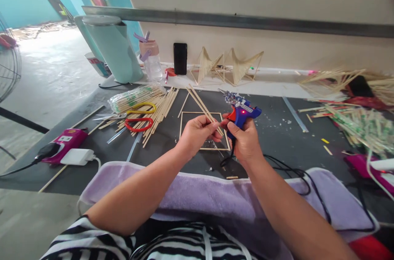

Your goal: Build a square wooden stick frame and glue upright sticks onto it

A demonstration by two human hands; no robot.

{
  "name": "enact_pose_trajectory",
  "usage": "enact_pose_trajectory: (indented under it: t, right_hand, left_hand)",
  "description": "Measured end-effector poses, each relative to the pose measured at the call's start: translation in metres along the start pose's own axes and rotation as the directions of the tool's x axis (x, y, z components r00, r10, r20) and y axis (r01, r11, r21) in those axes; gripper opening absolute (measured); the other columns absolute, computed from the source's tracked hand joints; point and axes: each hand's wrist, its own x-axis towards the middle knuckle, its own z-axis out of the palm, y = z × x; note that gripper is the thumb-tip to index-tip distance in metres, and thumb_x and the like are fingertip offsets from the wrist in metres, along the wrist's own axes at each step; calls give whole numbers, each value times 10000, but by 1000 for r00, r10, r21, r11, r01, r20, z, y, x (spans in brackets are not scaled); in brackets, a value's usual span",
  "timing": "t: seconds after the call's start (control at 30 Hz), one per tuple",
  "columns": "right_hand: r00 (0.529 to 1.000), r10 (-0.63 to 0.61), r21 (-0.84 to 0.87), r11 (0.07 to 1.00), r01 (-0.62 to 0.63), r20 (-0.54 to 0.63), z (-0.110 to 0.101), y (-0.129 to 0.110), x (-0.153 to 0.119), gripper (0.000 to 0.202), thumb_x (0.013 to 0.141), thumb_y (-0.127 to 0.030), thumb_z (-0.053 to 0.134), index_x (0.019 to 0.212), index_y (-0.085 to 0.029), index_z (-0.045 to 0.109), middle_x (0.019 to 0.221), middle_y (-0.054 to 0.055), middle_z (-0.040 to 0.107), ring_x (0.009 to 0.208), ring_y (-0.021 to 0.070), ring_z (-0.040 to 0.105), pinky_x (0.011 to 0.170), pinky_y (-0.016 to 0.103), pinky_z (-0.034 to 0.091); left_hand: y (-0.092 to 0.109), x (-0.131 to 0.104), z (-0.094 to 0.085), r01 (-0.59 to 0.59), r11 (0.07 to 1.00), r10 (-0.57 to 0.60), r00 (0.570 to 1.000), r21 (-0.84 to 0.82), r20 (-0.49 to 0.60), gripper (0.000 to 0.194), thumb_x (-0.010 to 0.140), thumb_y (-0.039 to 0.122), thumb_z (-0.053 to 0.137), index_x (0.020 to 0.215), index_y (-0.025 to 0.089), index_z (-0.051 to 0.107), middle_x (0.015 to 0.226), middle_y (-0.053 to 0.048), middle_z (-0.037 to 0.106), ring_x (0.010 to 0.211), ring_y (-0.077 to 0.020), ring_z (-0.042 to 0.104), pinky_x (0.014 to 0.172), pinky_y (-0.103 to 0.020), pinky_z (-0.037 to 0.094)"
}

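Note:
Several thin wooden sticks (200,102) are pinched in my left hand (198,133), slanting up and to the left from the fingers. My right hand (244,139) is wrapped round a blue glue gun (243,116) with an orange trigger and a small red light; its nozzle end points up and left. The fingertips of both hands are close together near the lower ends of the sticks. Beneath them, a square stick frame (181,126) lies on the dark table (271,128), partly hidden by my left hand.
Scissors (138,124) rest on loose sticks (163,114) at the left, near a magenta power strip (66,143). Behind stand a bottle (152,63), a phone (180,59) and stick models (238,67). More sticks (360,124) lie right; a purple towel (197,194) covers the front edge.

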Motion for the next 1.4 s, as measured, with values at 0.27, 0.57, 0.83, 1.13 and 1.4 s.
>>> enact_pose_trajectory:
  t: [0.27,0.57,0.83,1.13,1.4]
  right_hand:
    - [992,-117,-41,992,119,39,-3,-11,4,370,698,-274,850,1003,-252,640,966,-14,717,694,113,604,687,286,515]
    - [996,-67,53,997,64,56,-4,-14,5,382,671,-323,866,980,-272,647,908,-36,693,673,105,573,680,282,493]
    - [999,34,64,997,-35,19,0,-18,5,482,573,-304,910,966,-254,635,919,-40,724,651,99,579,654,269,490]
    - [997,60,21,998,-61,38,-3,-16,5,500,580,-326,909,994,-260,635,939,-19,742,735,138,643,714,307,535]
    - [998,33,30,999,-35,54,-5,-17,7,460,617,-319,899,995,-274,640,938,-34,744,739,132,681,755,308,559]
  left_hand:
    - [-9,-2,5,104,965,-137,983,242,123,128,835,152,696,726,133,631,573,1,665,489,-90,637,537,-189,559]
    - [-12,-8,10,143,886,-266,936,442,231,173,813,118,646,645,160,633,527,24,639,460,-93,621,506,-180,543]
    - [-15,-7,11,135,804,-344,900,579,267,183,822,90,571,662,169,614,504,41,600,446,-89,607,480,-169,533]
    - [-11,-8,2,164,846,-412,805,508,427,73,829,183,608,762,155,616,550,8,631,485,-104,624,529,-204,571]
    - [-10,-4,-1,154,834,-442,762,530,473,106,834,214,615,744,159,616,562,8,636,494,-105,626,532,-212,563]
